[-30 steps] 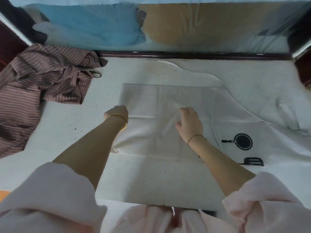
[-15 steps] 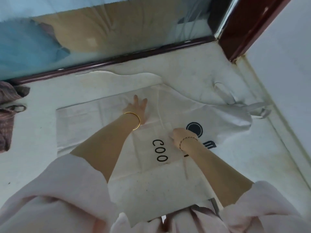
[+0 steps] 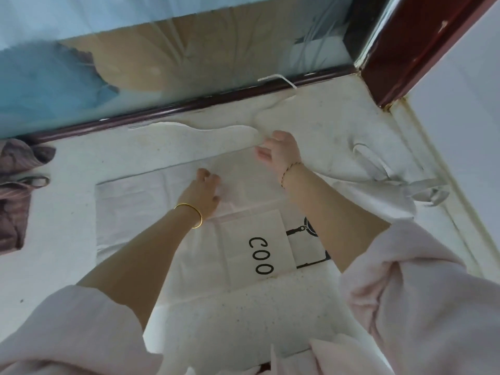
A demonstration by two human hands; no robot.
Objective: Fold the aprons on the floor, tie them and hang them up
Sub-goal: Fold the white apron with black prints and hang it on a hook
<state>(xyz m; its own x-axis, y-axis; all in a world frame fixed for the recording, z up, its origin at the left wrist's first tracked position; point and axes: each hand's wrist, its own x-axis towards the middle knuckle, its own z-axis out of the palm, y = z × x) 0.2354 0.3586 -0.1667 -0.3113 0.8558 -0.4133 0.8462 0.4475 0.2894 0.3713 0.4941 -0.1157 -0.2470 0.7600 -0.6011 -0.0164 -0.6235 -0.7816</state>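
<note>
A white apron (image 3: 151,201) printed with "COO" and a black pan lies spread on the pale floor, partly folded. My left hand (image 3: 203,190), with a gold bangle, rests on the apron's middle with its fingers slightly bent. My right hand (image 3: 281,152) is at the apron's far edge, fingers loosely curled, and no cloth is lifted. The apron's straps (image 3: 422,190) lie bunched at the right by the wall. A brown striped apron (image 3: 16,190) lies crumpled at the left edge.
A glass panel with a dark red bottom rail (image 3: 189,104) runs across the far side. A dark red door post (image 3: 405,50) and a white wall (image 3: 465,131) close off the right. A white cord (image 3: 276,78) lies on the rail.
My right hand has moved from the printed part up to the apron's far edge. My left hand slid slightly left and its fingers bent. The view tilted a little more to the right.
</note>
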